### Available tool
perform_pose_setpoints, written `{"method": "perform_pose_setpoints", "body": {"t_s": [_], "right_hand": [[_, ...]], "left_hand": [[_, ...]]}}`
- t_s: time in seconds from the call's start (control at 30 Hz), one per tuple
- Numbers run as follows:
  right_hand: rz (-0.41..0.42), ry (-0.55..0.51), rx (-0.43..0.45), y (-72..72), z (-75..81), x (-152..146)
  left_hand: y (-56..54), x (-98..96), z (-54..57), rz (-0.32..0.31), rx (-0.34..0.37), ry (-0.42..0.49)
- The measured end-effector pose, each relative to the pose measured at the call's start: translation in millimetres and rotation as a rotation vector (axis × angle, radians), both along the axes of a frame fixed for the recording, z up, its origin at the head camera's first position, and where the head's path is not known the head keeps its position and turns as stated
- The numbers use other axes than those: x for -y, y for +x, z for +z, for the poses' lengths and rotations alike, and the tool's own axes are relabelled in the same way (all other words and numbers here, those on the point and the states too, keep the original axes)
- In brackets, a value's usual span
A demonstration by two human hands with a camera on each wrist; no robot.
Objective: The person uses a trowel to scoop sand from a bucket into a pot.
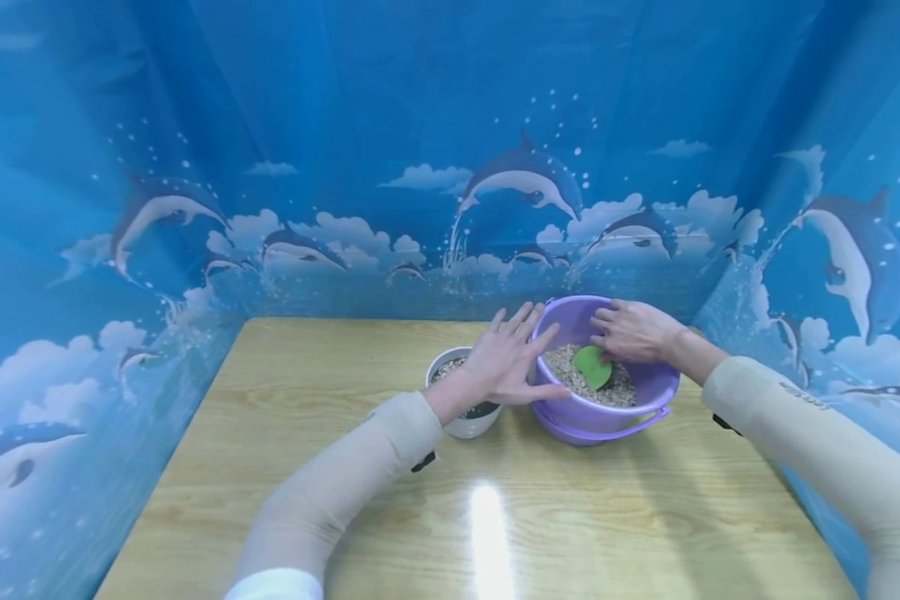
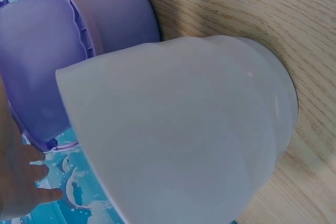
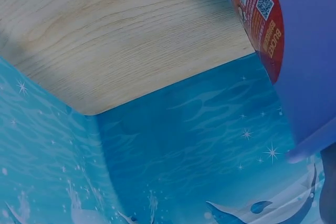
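Observation:
A purple bucket [image 1: 667,387] stands at the back right of the table, partly filled with pale, coarse grains [image 1: 570,367]. Inside it, my right hand [image 1: 633,332] grips a small green shovel [image 1: 591,367], its rounded blade over the grains; the fingers hide the handle. My left hand [image 1: 506,354] spreads its fingers at the bucket's left rim, above the white pot [image 1: 471,428]. Dark soil and pale grains show in that pot around the hand. In the left wrist view the white pot [image 2: 178,119] fills the middle, beside the purple bucket [image 2: 115,9].
The wooden table [image 1: 330,375] meets a blue dolphin-print curtain [image 1: 390,125] at the back and sides. The bucket's purple handle [image 1: 622,431] hangs down in front. A red label [image 3: 262,24] is on the bucket's side in the right wrist view.

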State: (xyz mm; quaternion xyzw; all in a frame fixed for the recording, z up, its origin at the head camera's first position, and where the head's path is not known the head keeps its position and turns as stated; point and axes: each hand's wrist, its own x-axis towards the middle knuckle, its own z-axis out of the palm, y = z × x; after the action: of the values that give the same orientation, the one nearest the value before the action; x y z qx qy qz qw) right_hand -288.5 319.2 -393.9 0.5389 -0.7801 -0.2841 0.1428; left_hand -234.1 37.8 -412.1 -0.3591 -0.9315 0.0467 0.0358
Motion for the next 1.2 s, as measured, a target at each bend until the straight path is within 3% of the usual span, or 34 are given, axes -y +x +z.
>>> {"method": "perform_pose_setpoints", "body": {"t_s": [0.47,1.2], "right_hand": [[0.011,-0.063,0.032,7.3,-7.8,-1],[-0.019,-0.154,0.109,15.8,-5.7,2]], "left_hand": [[1.6,0.2,0.0,0.000,0.013,0.001],[0.3,1.2,-0.7,0.000,0.000,-0.015]]}}
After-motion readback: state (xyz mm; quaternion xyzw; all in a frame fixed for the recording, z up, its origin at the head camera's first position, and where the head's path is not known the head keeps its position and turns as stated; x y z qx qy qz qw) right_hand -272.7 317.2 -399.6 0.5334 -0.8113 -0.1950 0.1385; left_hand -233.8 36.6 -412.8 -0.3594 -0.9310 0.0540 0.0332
